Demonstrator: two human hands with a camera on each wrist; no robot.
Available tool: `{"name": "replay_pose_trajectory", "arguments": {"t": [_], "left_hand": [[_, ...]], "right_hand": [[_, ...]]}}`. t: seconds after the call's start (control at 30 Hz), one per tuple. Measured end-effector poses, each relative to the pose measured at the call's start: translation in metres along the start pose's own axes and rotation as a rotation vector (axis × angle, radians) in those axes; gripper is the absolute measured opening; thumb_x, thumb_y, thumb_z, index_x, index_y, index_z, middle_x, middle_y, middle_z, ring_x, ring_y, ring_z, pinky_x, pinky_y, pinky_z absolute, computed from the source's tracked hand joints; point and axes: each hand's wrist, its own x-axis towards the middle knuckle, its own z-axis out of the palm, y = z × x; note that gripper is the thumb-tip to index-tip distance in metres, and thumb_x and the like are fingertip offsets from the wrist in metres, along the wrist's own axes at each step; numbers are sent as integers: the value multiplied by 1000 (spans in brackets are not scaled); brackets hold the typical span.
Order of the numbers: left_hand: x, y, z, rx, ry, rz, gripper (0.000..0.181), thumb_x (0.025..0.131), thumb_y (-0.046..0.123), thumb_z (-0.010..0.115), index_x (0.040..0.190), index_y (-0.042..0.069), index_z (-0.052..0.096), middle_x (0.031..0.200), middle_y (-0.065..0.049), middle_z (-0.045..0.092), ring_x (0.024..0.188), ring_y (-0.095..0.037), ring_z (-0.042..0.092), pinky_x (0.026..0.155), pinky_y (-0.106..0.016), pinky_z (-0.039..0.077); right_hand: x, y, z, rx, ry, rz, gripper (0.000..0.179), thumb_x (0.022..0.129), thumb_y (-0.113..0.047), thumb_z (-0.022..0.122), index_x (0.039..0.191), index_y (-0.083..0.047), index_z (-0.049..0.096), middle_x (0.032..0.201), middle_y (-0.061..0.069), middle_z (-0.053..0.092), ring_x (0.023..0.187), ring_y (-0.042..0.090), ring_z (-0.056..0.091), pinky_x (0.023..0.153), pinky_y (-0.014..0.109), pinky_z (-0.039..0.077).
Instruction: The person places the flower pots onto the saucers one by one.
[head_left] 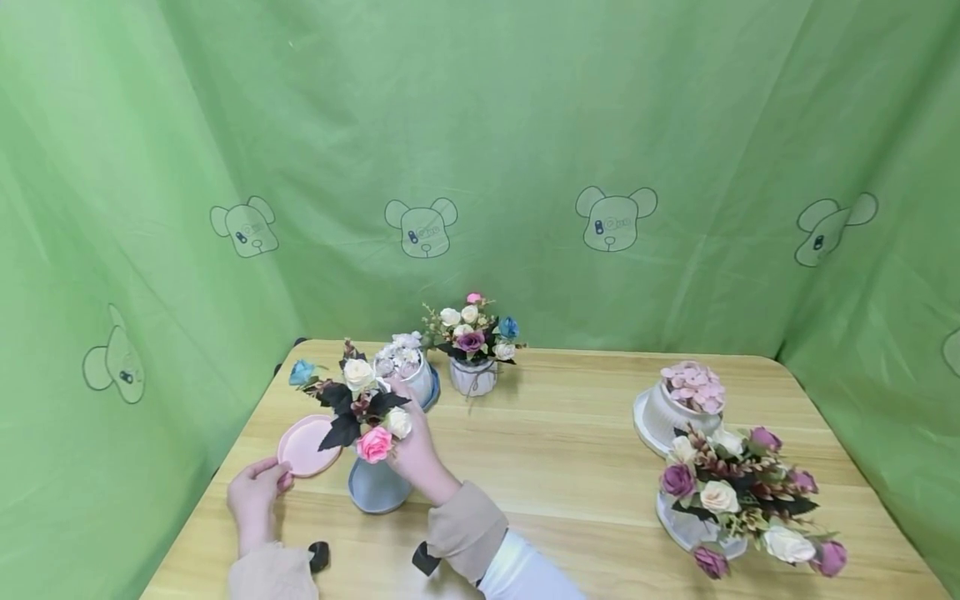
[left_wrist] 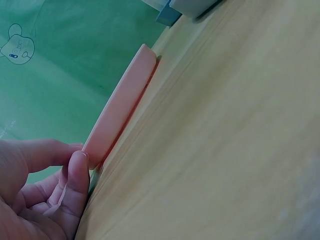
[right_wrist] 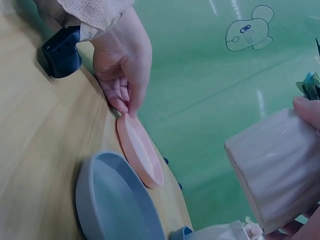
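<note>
My left hand (head_left: pixel 255 500) pinches the near edge of a round pink saucer (head_left: pixel 307 450) between thumb and fingers. In the left wrist view the saucer (left_wrist: pixel 122 107) lies low along the tabletop. My right hand (head_left: pixel 418 450) grips a white ribbed flowerpot (right_wrist: pixel 280 170), raised and tilted. Its artificial flowers, a pink rose (head_left: pixel 374 444), white roses (head_left: pixel 358 374) and a blue one (head_left: pixel 302 372), lean left and hide the pot in the head view. Below them, on the table, is a grey-blue saucer (head_left: pixel 378 490), beside the pink one.
Behind my right hand stands a pot of pale flowers (head_left: pixel 405 358) on a blue saucer (head_left: pixel 433 392). A mixed-flower pot (head_left: pixel 474 377) stands at the back. On the right are a pink-flowered pot (head_left: pixel 675 412) and a purple-and-white bouquet (head_left: pixel 720 497), with white saucers beneath. Green cloth (head_left: pixel 510 125) surrounds the table.
</note>
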Motion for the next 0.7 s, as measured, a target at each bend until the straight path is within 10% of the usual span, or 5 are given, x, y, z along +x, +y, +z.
{"name": "replay_pose_trajectory", "arguments": {"t": [0.23, 0.7], "left_hand": [[1, -1, -3, -3, 9, 7, 42, 86, -4, 65, 125, -15, 52, 61, 6, 64, 57, -2, 63, 60, -19, 59], [-1, 3, -2, -19, 22, 8, 43, 86, -3, 64, 125, -13, 53, 61, 10, 65, 57, -1, 63, 61, -19, 59]], "right_hand": [[-2, 5, 10, -269, -2, -188, 63, 77, 10, 66, 136, 6, 45, 135, 22, 55, 127, 38, 50, 113, 34, 42], [2, 14, 24, -279, -29, -181, 56, 77, 3, 69, 131, 2, 51, 131, 19, 57, 125, 34, 52, 114, 35, 40]]}}
